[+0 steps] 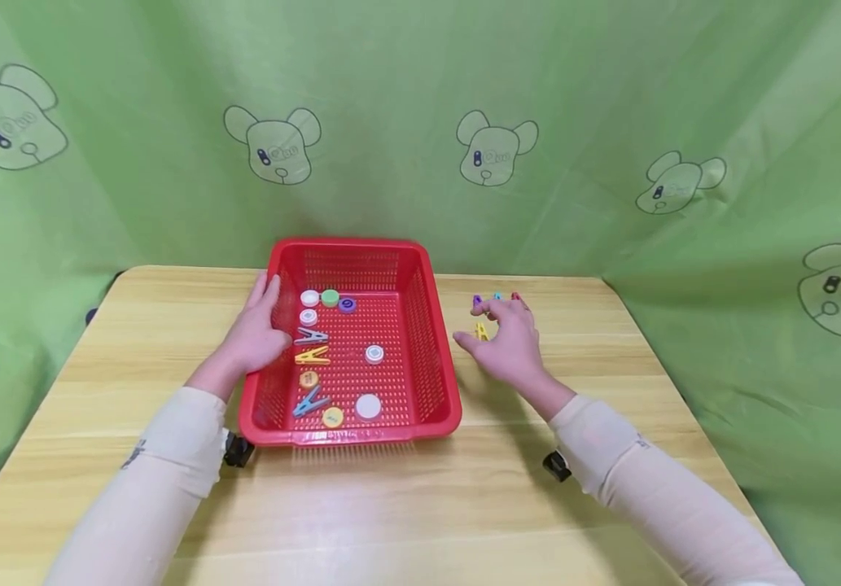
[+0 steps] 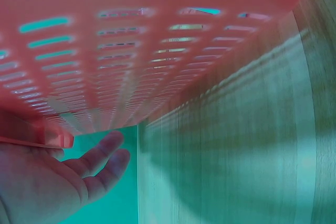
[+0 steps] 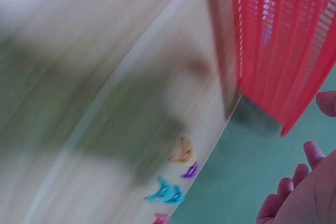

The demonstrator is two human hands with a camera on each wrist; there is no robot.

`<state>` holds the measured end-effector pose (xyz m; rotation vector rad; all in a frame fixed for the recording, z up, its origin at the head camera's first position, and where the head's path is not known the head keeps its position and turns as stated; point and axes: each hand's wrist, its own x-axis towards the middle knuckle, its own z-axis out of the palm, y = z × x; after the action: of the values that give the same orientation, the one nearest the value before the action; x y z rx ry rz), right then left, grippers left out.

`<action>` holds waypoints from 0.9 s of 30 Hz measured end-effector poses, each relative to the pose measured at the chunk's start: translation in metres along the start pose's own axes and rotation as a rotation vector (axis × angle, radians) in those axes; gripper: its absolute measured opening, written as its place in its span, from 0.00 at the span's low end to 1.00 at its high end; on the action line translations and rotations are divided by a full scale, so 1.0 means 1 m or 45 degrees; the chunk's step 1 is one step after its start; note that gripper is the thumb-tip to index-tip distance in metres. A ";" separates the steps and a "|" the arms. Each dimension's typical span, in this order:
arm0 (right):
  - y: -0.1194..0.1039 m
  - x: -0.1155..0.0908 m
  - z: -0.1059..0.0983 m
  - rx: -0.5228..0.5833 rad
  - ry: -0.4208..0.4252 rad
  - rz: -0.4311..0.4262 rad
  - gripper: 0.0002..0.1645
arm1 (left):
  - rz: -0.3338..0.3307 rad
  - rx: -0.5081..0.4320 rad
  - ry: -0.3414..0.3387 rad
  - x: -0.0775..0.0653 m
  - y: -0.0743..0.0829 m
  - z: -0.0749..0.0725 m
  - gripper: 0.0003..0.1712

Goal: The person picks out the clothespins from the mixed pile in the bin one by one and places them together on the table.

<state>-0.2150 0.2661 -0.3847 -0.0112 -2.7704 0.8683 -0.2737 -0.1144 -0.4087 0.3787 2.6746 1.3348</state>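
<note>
A red plastic basket [image 1: 438, 358] holds several bottle caps and three clothespins: a grey one [image 1: 310, 335], a yellow one [image 1: 312, 356] and a blue one [image 1: 310, 403]. My left hand [image 1: 255, 325] grips its left rim, the thumb over the inner side; two of its fingers [image 2: 107, 169] extend loosely outside the wall. My right hand [image 1: 508, 342] hovers right of the basket, thumb and fingers apart, holding nothing. A small yellow clip [image 1: 481, 331] shows between them in the head view. Beyond are a purple clip [image 1: 477, 300], a blue clip [image 1: 497, 296] and a red clip [image 1: 515, 296], partly hidden.
Everything stands on a wooden table [image 1: 347, 521]. A green curtain [image 1: 391, 203] with printed bear heads hangs behind it and along the sides. The basket's right wall [image 3: 273, 66] rises beside the right hand.
</note>
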 end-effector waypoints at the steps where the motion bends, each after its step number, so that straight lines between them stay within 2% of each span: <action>1: -0.003 0.000 0.001 0.003 -0.002 -0.024 0.26 | -0.001 -0.002 -0.001 0.000 0.000 0.000 0.58; 12: -0.040 -0.004 0.012 0.019 -0.050 -0.188 0.24 | -0.012 -0.012 -0.007 -0.001 0.000 0.000 0.57; 20: -0.070 -0.010 0.027 -0.043 -0.205 -0.225 0.26 | 0.002 0.007 -0.001 -0.002 0.001 0.001 0.57; 27: -0.094 -0.015 0.040 -0.016 -0.320 -0.228 0.28 | -0.001 0.007 0.004 0.000 0.001 0.001 0.57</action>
<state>-0.2038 0.1648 -0.3671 0.3621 -2.9473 0.8569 -0.2737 -0.1129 -0.4083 0.3765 2.6809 1.3289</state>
